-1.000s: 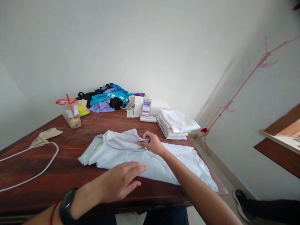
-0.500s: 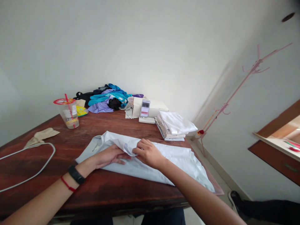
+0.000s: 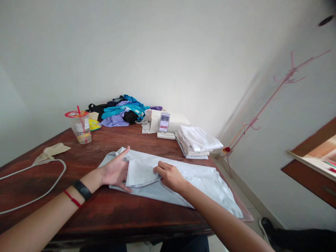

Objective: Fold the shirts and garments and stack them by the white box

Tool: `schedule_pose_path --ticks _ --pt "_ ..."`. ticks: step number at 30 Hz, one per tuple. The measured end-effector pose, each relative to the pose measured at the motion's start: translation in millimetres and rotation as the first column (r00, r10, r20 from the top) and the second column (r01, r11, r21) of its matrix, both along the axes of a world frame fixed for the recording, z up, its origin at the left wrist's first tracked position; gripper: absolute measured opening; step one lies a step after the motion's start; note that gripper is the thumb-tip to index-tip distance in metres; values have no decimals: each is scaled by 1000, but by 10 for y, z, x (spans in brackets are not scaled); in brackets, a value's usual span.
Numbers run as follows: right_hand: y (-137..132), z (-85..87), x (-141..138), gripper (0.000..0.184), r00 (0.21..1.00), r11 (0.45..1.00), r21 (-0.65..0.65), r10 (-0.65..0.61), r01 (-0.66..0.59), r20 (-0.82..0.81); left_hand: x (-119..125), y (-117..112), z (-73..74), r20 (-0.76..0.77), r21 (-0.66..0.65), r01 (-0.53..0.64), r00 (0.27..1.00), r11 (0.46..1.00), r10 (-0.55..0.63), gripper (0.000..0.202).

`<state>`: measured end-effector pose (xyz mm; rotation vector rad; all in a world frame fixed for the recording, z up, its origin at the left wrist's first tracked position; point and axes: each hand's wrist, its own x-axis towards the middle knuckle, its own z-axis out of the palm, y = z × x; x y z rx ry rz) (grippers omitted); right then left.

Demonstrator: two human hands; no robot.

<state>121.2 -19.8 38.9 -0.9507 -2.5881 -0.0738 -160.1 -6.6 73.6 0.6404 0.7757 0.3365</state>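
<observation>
A pale white-blue shirt (image 3: 194,175), folded lengthwise, lies across the front of the wooden table. My right hand (image 3: 169,175) is closed in a pinch on the cloth near the shirt's middle. A sleeve-like flap (image 3: 141,171) lies turned over toward the left, its straight edge beside my left palm. My left hand (image 3: 117,171) is open at the shirt's left end, thumb pointing up and a finger stretched along the cloth; its other fingers are partly hidden behind the flap.
A stack of folded white clothes (image 3: 198,143) sits at the back right, beside a white box (image 3: 178,120). Colourful clothes (image 3: 123,110) are heaped against the wall. A plastic cup with a straw (image 3: 81,129), a beige cloth (image 3: 54,151) and a white cable (image 3: 64,171) occupy the left side.
The sleeve-like flap has come over to the left and lies flatter. My left hand has turned palm-inward with its thumb raised; my right hand keeps its pinch on the cloth.
</observation>
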Motion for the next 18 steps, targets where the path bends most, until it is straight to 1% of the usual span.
schedule_pose_path --ticks 2,4,6,8,9,10,12,14,16,18 --pt "4 -135 11 35 994 998 -49 -35 30 -104 44 9 -53 -89 24 -70 993 997 72 71" --pt "37 -268 29 32 959 987 -132 -120 88 -257 90 13 -160 -167 79 -161 971 984 172 54" --pt "80 -365 44 30 884 962 -238 -227 137 -408 115 17 -277 -170 112 -251 949 962 267 44" --pt "112 -408 50 32 800 926 -351 -314 139 -511 109 23 -361 -99 108 -311 942 944 321 39" --pt "120 -411 50 32 773 908 -399 -343 127 -534 99 26 -386 -49 102 -339 937 935 345 37" --pt "122 -406 49 33 765 896 -430 -354 112 -538 86 27 -400 -2 93 -359 933 929 361 36" --pt "119 -383 47 37 798 894 -441 -320 76 -511 67 22 -404 52 72 -380 925 922 377 37" --pt "121 -366 48 41 829 906 -419 -277 58 -486 62 8 -390 49 63 -394 919 917 391 38" --pt "137 -368 55 29 805 903 -425 -298 63 -513 67 -10 -369 15 82 -401 916 912 402 38" --pt "163 -386 68 15 743 884 -460 -361 80 -564 72 -26 -349 -28 109 -404 912 908 409 34"
